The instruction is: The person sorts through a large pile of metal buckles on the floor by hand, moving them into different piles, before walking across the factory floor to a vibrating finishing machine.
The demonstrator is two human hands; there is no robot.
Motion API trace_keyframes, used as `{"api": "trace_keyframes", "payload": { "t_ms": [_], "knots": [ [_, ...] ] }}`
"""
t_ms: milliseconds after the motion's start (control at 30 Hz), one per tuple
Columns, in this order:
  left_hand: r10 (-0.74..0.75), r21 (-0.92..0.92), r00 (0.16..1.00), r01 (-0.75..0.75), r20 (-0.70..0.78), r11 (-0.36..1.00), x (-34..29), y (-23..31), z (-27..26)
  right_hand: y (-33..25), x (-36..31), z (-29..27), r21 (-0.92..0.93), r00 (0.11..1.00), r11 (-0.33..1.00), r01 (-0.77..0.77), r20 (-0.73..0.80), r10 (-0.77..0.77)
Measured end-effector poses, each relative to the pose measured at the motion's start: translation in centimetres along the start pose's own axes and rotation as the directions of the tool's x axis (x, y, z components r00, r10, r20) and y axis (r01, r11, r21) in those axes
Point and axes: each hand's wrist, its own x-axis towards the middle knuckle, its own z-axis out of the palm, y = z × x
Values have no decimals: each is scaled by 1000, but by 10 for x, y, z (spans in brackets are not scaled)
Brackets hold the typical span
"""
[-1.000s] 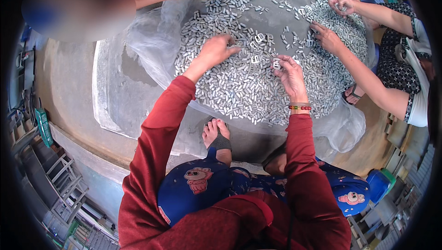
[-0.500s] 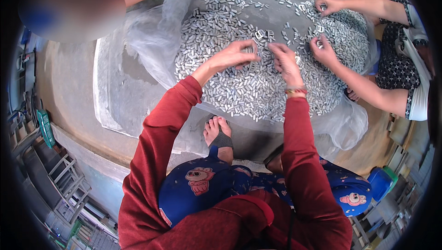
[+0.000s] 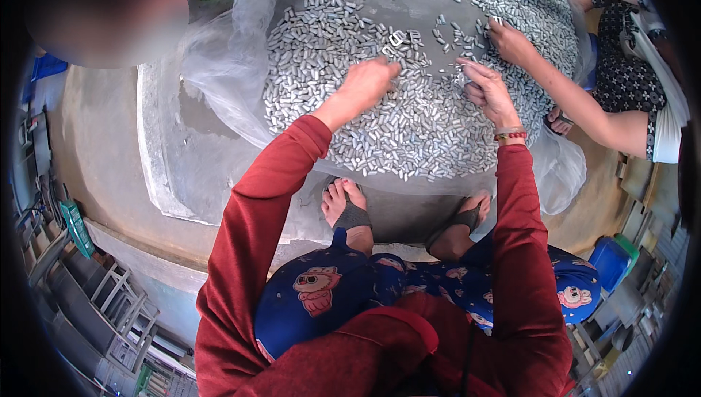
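Observation:
A broad spread of small silver-grey metal pieces, short and rounded like capsules, lies in front of me. My left hand is closed over the middle of it, fingertips down by some pale frame-shaped metal pieces; its fingers hide whatever is in them. To the right, my right hand is held just above the pieces with its fingers curled in and the forefinger and thumb close together. What it pinches, if anything, is too small to make out.
Across on the right, a co-worker's hands handle similar pale frame-shaped pieces over a denser heap. Sheer white netting lies bunched around the spread. Another person sits at the upper left. Blue and green bins stand at the right.
My hands have moved apart: the right one went right, the left one slightly left and its fingers closed. My view has shifted a little. The co-worker's hands have also moved.

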Motion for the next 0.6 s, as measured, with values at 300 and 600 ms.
{"api": "trace_keyframes", "payload": {
  "t_ms": [300, 600],
  "knots": [
    [32, -973, 972, 232, 231, -20, 8, 1, -66, 33, -8, -6, 808, 926, 589, 7, 217, -309],
    [149, -536, 905, 98, 399, 838, 0, 40, 16, 26, 3, 28, -643, 994, 757, 111, 87, -72]
  ]
}}
